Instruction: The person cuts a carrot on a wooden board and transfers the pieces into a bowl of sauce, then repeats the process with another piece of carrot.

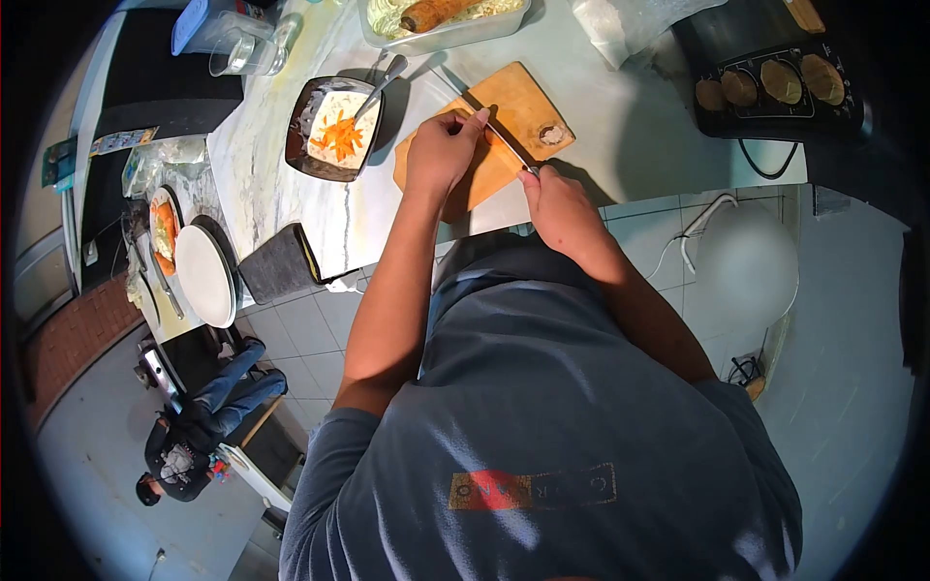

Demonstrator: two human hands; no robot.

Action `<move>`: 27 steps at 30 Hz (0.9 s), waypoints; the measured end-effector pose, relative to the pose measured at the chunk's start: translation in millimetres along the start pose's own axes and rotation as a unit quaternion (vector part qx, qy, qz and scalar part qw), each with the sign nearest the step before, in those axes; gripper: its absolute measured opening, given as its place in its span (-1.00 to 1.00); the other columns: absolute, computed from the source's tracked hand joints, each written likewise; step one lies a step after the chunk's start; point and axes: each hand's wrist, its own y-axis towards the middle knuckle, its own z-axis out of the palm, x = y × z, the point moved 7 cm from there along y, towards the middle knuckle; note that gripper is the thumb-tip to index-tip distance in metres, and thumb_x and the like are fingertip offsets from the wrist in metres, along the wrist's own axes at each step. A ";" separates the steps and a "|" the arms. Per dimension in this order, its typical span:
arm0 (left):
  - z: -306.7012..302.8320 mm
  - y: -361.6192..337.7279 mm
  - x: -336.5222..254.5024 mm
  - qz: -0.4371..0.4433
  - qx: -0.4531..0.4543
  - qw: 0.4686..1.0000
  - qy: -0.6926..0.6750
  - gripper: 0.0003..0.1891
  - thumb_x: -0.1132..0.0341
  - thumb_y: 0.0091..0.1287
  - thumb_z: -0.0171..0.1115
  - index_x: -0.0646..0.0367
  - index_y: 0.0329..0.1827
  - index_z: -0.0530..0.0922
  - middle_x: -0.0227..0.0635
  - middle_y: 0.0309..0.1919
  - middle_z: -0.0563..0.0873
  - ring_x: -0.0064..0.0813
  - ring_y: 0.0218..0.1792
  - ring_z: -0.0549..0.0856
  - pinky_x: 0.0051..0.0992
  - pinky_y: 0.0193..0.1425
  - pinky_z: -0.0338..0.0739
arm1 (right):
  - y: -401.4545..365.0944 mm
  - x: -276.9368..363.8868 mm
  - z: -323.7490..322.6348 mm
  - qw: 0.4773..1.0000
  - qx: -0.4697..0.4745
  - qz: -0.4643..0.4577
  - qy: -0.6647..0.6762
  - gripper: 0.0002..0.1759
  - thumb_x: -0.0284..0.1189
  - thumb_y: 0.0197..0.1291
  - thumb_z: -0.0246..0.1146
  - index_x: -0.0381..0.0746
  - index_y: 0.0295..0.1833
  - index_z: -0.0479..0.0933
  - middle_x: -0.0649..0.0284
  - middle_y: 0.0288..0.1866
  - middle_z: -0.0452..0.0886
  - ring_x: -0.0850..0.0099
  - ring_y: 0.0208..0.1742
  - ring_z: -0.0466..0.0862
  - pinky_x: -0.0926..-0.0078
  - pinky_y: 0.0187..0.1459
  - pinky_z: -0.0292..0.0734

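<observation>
My right hand [564,210] is closed round the handle of a knife [511,144], whose blade slants across a wooden cutting board [528,92]. On the blade's left side my left hand [446,153] is closed, fingertips together close to the metal. What those fingers hold is hidden, though a bit of orange shows beside the blade. A small round brownish-white piece [551,135] lies at the board's right. Left of the board stands a dark square bowl [299,124] of creamy white mixture [341,105], topped with orange strips [339,137]. A spoon [385,79] leans in it.
At the back is a clear tub [455,41] with shredded pale food and a large carrot-like root [436,14]. A black stove [775,82] stands right, a plastic bag [630,24] near it. Plates [206,276] and glasses [247,48] are left. A person [184,455] sits lower left.
</observation>
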 end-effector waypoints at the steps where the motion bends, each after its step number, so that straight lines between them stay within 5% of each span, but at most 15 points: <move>1: 0.7 -0.5 0.8 0.002 0.000 1.000 -0.001 -0.54 -0.06 0.35 0.27 0.22 -0.39 0.72 -0.28 -0.51 0.71 -0.51 -0.46 0.61 -0.49 -0.26 0.48 | -0.1 -0.1 -0.6 1.000 -0.002 0.000 -0.001 -0.50 -0.10 0.49 -0.04 -0.36 -0.16 0.51 -0.18 -0.30 0.67 -0.18 -0.17 0.67 -0.08 -0.09 0.54; 4: -1.2 2.0 3.6 0.042 -0.015 0.999 0.019 -0.59 -0.01 0.35 0.28 0.23 -0.33 0.70 -0.29 -0.50 0.71 -0.52 -0.46 0.60 -0.50 -0.27 0.48 | 0.3 1.2 -1.7 1.000 0.000 -0.001 0.001 -0.51 -0.09 0.49 -0.04 -0.35 -0.15 0.51 -0.17 -0.30 0.68 -0.17 -0.16 0.67 -0.08 -0.09 0.54; 7: 1.9 6.1 17.3 0.041 0.035 0.994 -0.097 -0.66 0.06 0.33 0.34 0.21 -0.25 0.67 -0.29 -0.46 0.72 -0.49 -0.45 0.61 -0.47 -0.25 0.49 | -2.1 1.3 -1.2 1.000 -0.010 -0.004 -0.001 -0.51 -0.09 0.48 -0.03 -0.35 -0.14 0.51 -0.17 -0.29 0.68 -0.17 -0.16 0.67 -0.08 -0.09 0.55; 9: 2.1 0.2 8.6 0.141 0.043 0.989 -0.018 -0.73 0.14 0.28 0.39 0.18 -0.20 0.65 -0.28 -0.41 0.74 -0.40 -0.40 0.68 -0.41 -0.20 0.53 | -2.0 1.5 -0.7 1.000 -0.020 -0.005 -0.004 -0.51 -0.09 0.47 -0.02 -0.34 -0.14 0.51 -0.17 -0.29 0.68 -0.17 -0.16 0.67 -0.08 -0.09 0.55; 12: 4.4 -2.6 2.0 0.150 -0.009 0.985 0.085 -0.77 0.19 0.24 0.40 0.16 -0.22 0.65 -0.25 -0.37 0.76 -0.29 -0.31 0.73 -0.36 -0.13 0.56 | -0.3 -0.8 2.8 1.000 -0.026 -0.015 -0.008 -0.52 -0.09 0.47 -0.02 -0.34 -0.14 0.51 -0.18 -0.30 0.67 -0.18 -0.16 0.67 -0.08 -0.10 0.55; 27: 7.3 1.8 6.6 0.099 0.000 0.992 0.076 -0.76 0.17 0.21 0.40 0.15 -0.23 0.68 -0.20 -0.30 0.78 -0.19 -0.21 0.75 -0.32 -0.05 0.57 | -27.9 -13.1 -3.0 0.998 -0.033 0.020 -0.041 -0.54 -0.10 0.47 0.00 -0.34 -0.13 0.50 -0.16 -0.28 0.67 -0.17 -0.14 0.67 -0.09 -0.10 0.55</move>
